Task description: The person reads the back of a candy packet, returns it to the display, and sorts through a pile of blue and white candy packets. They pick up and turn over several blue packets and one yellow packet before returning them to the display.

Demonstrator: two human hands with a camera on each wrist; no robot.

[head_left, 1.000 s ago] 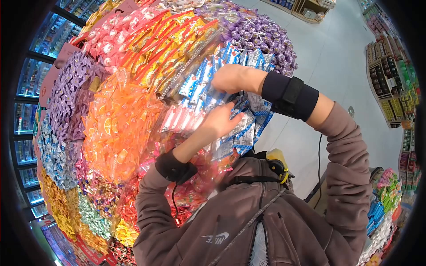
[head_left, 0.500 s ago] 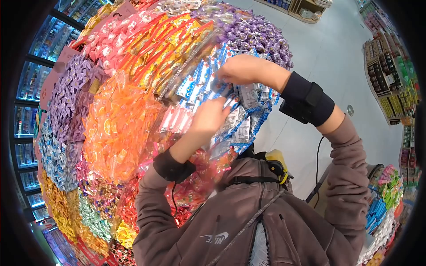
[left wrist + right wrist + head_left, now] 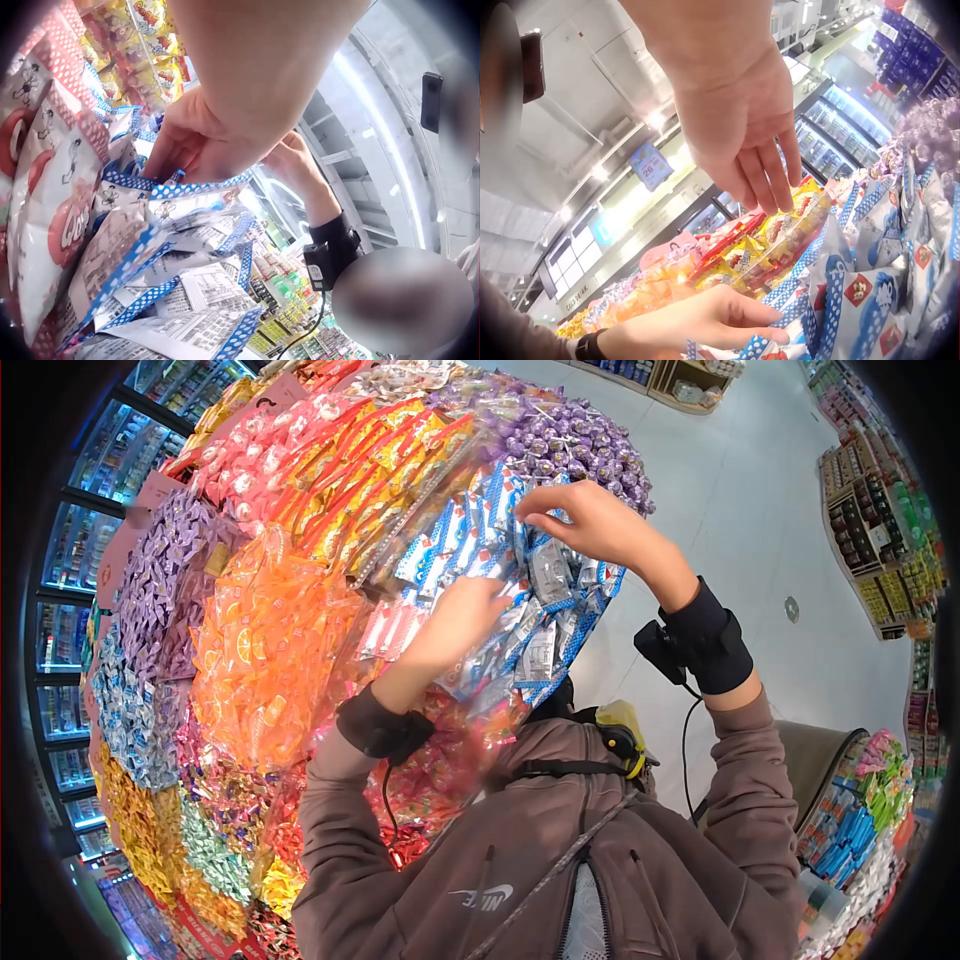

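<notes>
My left hand (image 3: pixel 463 618) lies over the blue-and-white candy packets (image 3: pixel 540 650). In the left wrist view its fingers reach down behind the packets' blue dotted edges; the fingertips are hidden there. The right wrist view shows this left hand (image 3: pixel 705 315) with thumb and forefinger extended at the packets. My right hand (image 3: pixel 600 525) hovers over the far end of the same packets, near the purple lollipops (image 3: pixel 570 435). Its fingers hang loosely bent in the right wrist view, with nothing held. Pink-and-white packets (image 3: pixel 64 210) stand beside the left hand.
Orange-wrapped candy (image 3: pixel 265 650) and yellow packets (image 3: pixel 375 480) fill bins left of the hands, with a clear divider (image 3: pixel 400 525) alongside. Purple candy (image 3: pixel 165 590) lies farther left. Lit fridges (image 3: pixel 65 640) line the far left; shelves (image 3: pixel 865 530) stand across the pale floor (image 3: pixel 730 510).
My right hand has lifted off the packets and drawn back to the right, its fingers loosening. The left hand has shifted slightly left and stays over the blue-and-white packets.
</notes>
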